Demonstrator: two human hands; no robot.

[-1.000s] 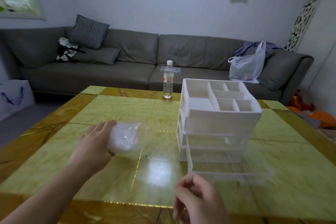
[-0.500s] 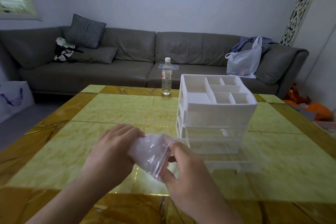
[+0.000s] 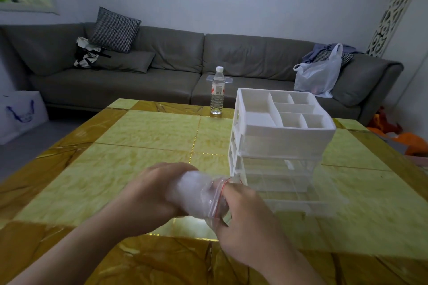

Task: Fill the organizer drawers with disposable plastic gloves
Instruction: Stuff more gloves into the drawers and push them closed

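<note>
Both hands hold one clear zip bag (image 3: 199, 194) above the table (image 3: 143, 136). The left hand (image 3: 150, 196) wraps its fingers round the bag's closed end, where the gloves (image 3: 187, 186) sit bunched as a white mass. That grip likely steadies the bag and keeps the gloves from sliding. The right hand (image 3: 245, 217) pinches the mouth end at the red zip strip (image 3: 220, 199), probably to pull the seal apart; whether the seal is parted yet cannot be told through the blur.

Just beyond the right hand stands the organizer (image 3: 282, 136), its lowest drawer (image 3: 301, 203) pulled out toward the grip, so gloves drawn from the bag have a short way to go. It looks empty, though the clear plastic makes that hard to judge. The upper drawers are pushed in, and the top tray shows bare compartments.

Farther past the grip, a bottle (image 3: 217, 90) stands at the table's far edge, and behind it a sofa (image 3: 162, 58).
</note>
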